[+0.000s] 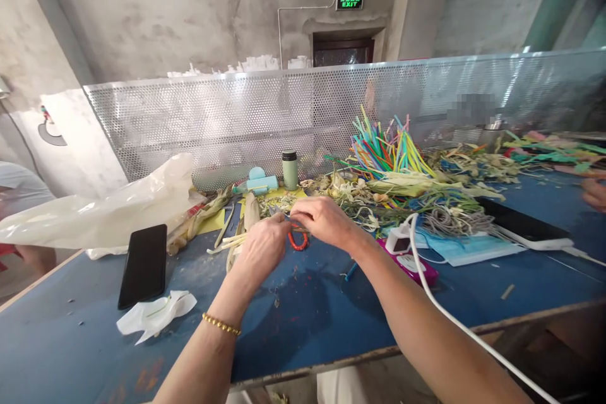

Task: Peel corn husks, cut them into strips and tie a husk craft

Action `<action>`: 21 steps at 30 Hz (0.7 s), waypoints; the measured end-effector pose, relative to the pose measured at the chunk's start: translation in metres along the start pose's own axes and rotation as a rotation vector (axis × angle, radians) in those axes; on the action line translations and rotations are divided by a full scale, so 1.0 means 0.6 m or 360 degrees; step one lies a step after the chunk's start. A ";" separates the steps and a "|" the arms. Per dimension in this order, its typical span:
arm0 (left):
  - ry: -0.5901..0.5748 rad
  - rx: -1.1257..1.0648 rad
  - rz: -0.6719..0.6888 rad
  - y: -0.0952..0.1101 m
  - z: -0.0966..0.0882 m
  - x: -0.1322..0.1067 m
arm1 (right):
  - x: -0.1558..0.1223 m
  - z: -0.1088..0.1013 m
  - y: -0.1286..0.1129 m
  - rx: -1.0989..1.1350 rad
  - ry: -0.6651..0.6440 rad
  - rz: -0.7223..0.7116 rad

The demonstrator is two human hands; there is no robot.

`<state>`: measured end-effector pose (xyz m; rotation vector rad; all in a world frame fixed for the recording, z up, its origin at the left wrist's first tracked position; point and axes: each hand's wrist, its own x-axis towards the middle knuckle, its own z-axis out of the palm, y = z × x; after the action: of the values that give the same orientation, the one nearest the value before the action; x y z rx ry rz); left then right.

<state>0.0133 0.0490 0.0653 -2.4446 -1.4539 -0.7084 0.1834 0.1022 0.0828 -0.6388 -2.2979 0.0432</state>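
My left hand (266,243) and my right hand (326,221) meet over the middle of the blue table, fingertips almost touching. Below my right fingers hangs the red-orange loop handle (298,241) of what looks like a pair of scissors, which my right hand grips. A short grey blade tip shows just beyond my left fingers. The left fingers are pinched together; whatever they hold is too small and hidden to name. Pale husk strips (231,243) lie beside my left hand, and a dry corn husk (251,210) is just behind it.
A black phone (142,265) and a crumpled white tissue (156,317) lie at left, near a plastic bag (108,211). Colourful strips (379,145), a green bottle (290,170) and a mesh screen (227,126) stand behind. A white cable (438,306) passes my right arm. Another person's hand (594,192) shows far right.
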 end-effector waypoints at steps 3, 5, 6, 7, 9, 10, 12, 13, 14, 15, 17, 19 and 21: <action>0.0084 -0.0552 0.0203 0.005 -0.011 -0.001 | -0.001 -0.012 0.020 0.0559 -0.0205 0.0234; 0.0257 -0.0872 0.0144 0.004 -0.020 0.000 | -0.001 -0.011 0.022 0.0870 -0.0243 0.0340; 0.0364 -0.0954 0.0048 0.002 -0.024 0.001 | -0.001 -0.007 0.019 0.0944 -0.0207 0.0351; 0.0471 -0.0976 -0.0072 0.000 -0.025 0.001 | -0.001 0.000 0.014 0.0950 -0.0144 0.0336; 0.0618 -0.0843 -0.0304 -0.007 -0.024 0.004 | -0.001 0.017 0.001 0.0759 -0.0029 0.0227; 0.0655 -0.0703 -0.0389 -0.011 -0.021 0.005 | -0.001 0.025 -0.006 0.0582 0.0012 0.0153; 0.0624 -0.0349 -0.0483 -0.017 -0.012 0.006 | -0.002 0.035 -0.020 0.0169 0.0038 0.0016; 0.0553 -0.0170 -0.0502 -0.018 -0.007 0.007 | -0.003 0.037 -0.024 -0.0018 0.0027 -0.0034; 0.0444 -0.0012 -0.0496 -0.018 -0.003 0.007 | -0.004 0.036 -0.027 -0.0169 0.0008 -0.0070; 0.0311 0.0111 -0.0469 -0.017 0.001 0.007 | -0.005 0.034 -0.028 -0.0276 -0.0009 -0.0090; 0.0031 0.0233 -0.0359 -0.013 0.005 0.006 | -0.005 0.027 -0.022 -0.0366 -0.0024 -0.0103; -0.0149 0.0150 -0.0193 -0.007 0.005 0.004 | -0.003 0.018 -0.008 -0.0287 -0.0030 -0.0075; -0.0188 -0.0166 -0.0004 -0.003 0.000 0.003 | -0.001 0.010 0.009 -0.0007 -0.0085 0.0000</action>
<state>0.0124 0.0511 0.0660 -2.6042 -1.4980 -0.6662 0.1822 0.1076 0.0769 -0.6471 -2.3497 0.0561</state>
